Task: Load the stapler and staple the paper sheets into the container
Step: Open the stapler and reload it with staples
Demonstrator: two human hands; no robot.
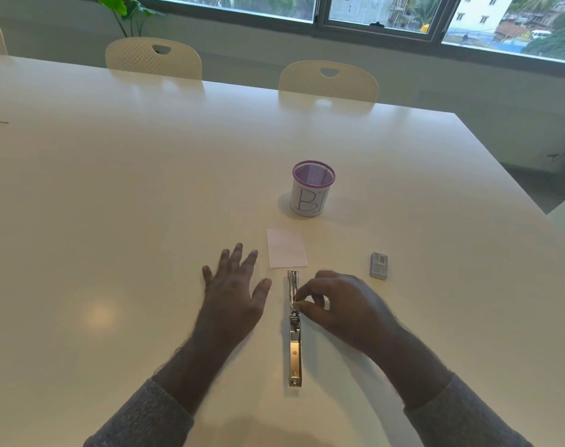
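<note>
Loading staples: right hand [339, 304] pinches something small at the opened-flat metal stapler [294, 330] mid-table; left hand [232, 285] flat, fingers spread. Risk: staples misaligned, jamming the channel.

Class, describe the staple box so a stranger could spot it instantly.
Start at the white table and find the purple-rimmed mesh cup. Nearer and to its right, beyond the right hand, lies the staple box: the only small grey block there.

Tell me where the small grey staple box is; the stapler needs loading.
In the head view, the small grey staple box lies on the white table, right of the white paper sheets and just beyond the right hand.
</note>
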